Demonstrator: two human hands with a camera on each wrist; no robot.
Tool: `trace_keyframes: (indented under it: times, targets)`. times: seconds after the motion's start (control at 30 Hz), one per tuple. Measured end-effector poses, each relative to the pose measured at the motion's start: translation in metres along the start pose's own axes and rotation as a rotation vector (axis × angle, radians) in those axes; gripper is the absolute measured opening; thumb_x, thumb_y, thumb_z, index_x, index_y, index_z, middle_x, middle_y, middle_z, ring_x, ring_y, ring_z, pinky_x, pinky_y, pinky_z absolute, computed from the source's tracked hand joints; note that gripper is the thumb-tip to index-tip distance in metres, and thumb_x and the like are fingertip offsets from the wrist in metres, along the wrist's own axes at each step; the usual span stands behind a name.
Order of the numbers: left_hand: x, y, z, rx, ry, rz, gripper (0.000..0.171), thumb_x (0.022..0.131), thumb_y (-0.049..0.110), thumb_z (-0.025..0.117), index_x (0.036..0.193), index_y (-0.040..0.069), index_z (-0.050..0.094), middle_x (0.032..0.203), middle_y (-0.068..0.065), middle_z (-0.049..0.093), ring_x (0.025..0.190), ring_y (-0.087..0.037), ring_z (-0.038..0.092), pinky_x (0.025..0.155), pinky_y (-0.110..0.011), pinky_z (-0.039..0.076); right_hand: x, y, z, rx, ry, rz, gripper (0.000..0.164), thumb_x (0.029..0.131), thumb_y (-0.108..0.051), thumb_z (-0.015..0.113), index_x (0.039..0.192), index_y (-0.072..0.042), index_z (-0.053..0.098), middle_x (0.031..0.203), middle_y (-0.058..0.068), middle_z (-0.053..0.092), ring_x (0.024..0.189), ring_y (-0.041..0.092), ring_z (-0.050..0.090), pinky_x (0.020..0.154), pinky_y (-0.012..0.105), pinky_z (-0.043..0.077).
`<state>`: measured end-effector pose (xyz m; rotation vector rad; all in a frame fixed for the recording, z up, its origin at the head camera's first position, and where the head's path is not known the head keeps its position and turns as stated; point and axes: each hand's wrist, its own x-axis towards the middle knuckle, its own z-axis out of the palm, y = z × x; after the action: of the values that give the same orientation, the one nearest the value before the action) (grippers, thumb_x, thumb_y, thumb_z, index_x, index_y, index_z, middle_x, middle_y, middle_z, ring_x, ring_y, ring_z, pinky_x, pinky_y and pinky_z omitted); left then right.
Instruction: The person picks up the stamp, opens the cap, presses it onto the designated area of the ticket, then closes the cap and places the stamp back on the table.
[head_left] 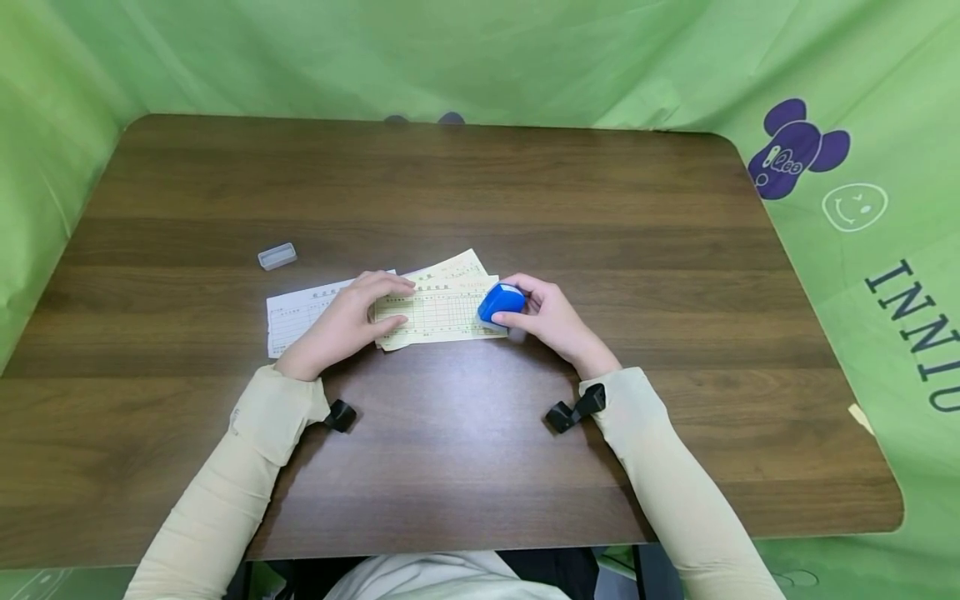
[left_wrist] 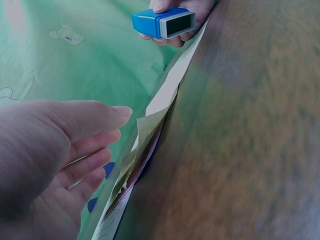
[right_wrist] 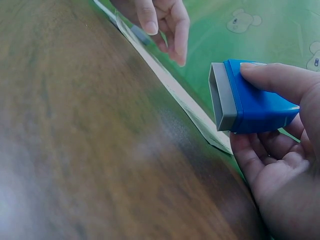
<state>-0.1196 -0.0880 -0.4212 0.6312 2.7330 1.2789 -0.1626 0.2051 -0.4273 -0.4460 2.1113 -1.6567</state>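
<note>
My right hand [head_left: 553,323] grips a blue stamp [head_left: 501,300] between thumb and fingers, over the right end of a greenish-yellow printed slip [head_left: 438,310]. In the right wrist view the grey-rimmed stamping end of the stamp [right_wrist: 262,100] points away from the palm, above the paper. My left hand [head_left: 348,317] hovers by the slip's left end, its fingers loosely bent and holding nothing. Several similar slips lie fanned beneath the top one. A white printed form [head_left: 296,315] sticks out on the left, partly hidden by the left hand.
Behind the white form lies a small translucent cap [head_left: 277,256]. The brown wooden table [head_left: 465,450] has rounded corners. A green curtain [head_left: 525,58] hangs around its back and sides. Small black cameras sit at both wrists.
</note>
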Motion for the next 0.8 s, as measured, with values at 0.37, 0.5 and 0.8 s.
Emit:
trace_keyframes:
  times: [0.37, 0.5, 0.8]
  targets:
    - [-0.0002, 0.0004, -0.0007, -0.029, 0.006, -0.034, 0.039, 0.086, 0.007, 0.072, 0.124, 0.003, 0.061, 0.129, -0.014, 0.061, 0.133, -0.031, 0.045, 0.116, -0.044, 0.03, -0.0006, -0.0004, -0.0001, -0.019, 0.002, 0.021, 0.042, 0.086, 0.002, 0.068, 0.125, 0.007, 0.054, 0.118, 0.021, 0.058, 0.095, 0.009, 0.058, 0.086, 0.011, 0.048]
    - [-0.0005, -0.0018, -0.0018, -0.032, 0.002, -0.045, 0.042, 0.085, 0.008, 0.073, 0.125, 0.004, 0.06, 0.131, -0.015, 0.06, 0.136, -0.033, 0.043, 0.116, -0.045, 0.03, -0.0004, 0.0002, 0.0007, -0.028, 0.002, 0.039, 0.042, 0.086, 0.001, 0.068, 0.125, 0.007, 0.053, 0.119, 0.022, 0.058, 0.095, 0.009, 0.058, 0.086, 0.011, 0.048]
    - [0.0012, -0.0067, -0.0073, -0.044, 0.032, 0.01, 0.043, 0.083, 0.007, 0.075, 0.123, 0.004, 0.061, 0.124, -0.014, 0.062, 0.124, -0.03, 0.053, 0.107, -0.044, 0.039, 0.005, 0.0029, 0.0014, -0.001, 0.008, 0.021, 0.043, 0.086, 0.004, 0.067, 0.126, 0.008, 0.052, 0.116, 0.02, 0.058, 0.092, 0.005, 0.059, 0.085, 0.012, 0.049]
